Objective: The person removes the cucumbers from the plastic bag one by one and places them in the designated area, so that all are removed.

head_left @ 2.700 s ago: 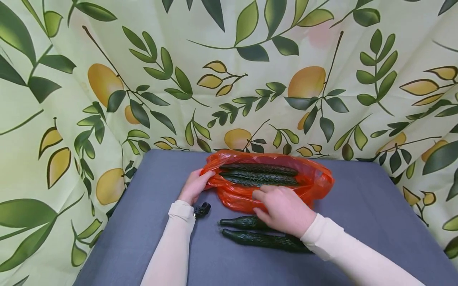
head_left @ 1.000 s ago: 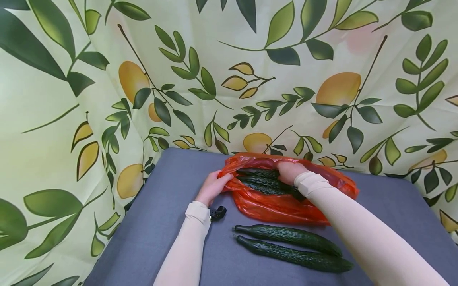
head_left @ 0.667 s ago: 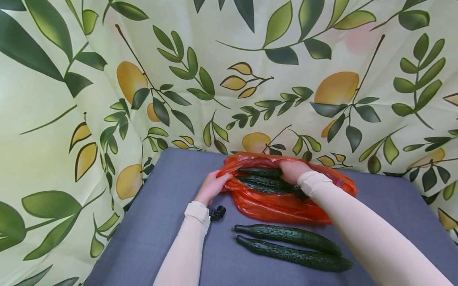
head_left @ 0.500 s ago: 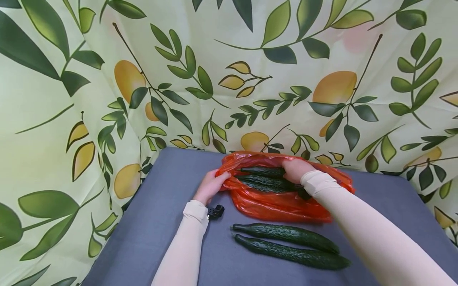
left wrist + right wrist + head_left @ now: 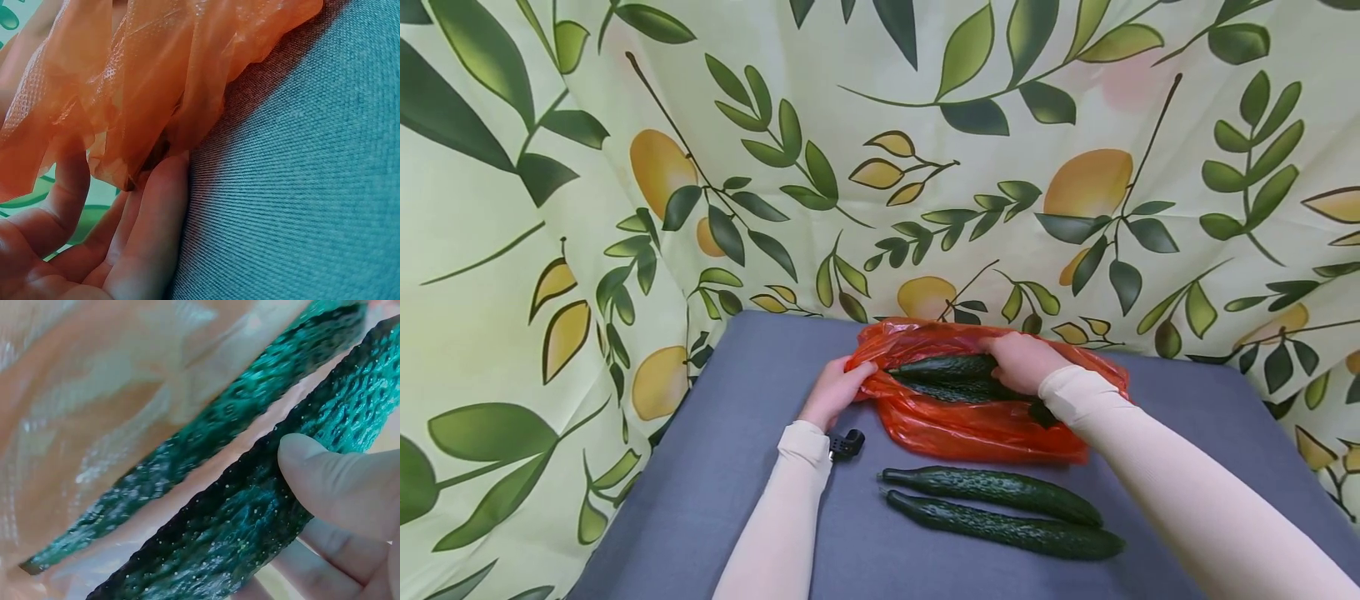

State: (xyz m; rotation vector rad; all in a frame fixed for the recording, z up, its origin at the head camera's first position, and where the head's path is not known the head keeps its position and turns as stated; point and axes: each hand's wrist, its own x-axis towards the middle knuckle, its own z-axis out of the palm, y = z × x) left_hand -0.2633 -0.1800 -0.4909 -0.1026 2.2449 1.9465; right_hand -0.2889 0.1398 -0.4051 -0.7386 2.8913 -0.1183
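While the head view shows the left hand (image 5: 835, 390) pinching the rim of a red bag (image 5: 981, 442), the right hand (image 5: 1024, 362) reaches into its mouth, where at least two cucumbers (image 5: 942, 368) show between the hands. Two loose cucumbers (image 5: 992, 485) lie side by side on the grey table (image 5: 1187, 400), nearer the person than the right hand and outside the bag. That left-hand pinch looks well placed, since such slack plastic would probably fold over the right hand without it; a slight pull to the left should hold the mouth wide. From the left wrist, gathered plastic sits between thumb and fingers, its folds spreading beyond the fingertips; a light pinch ought to do, as hard tugging could tear it. From the right wrist, that hand grips one cucumber (image 5: 209, 531), thumb across one face and fingers behind, while its neighbour (image 5: 228, 412) lies just beyond the thumb, beside the plastic, a gap between them. Both ends of the gripped one aren't in sight, so I cannot tell how near the middle the hold is; a central one would balance it best, with fingertips clear of the film.
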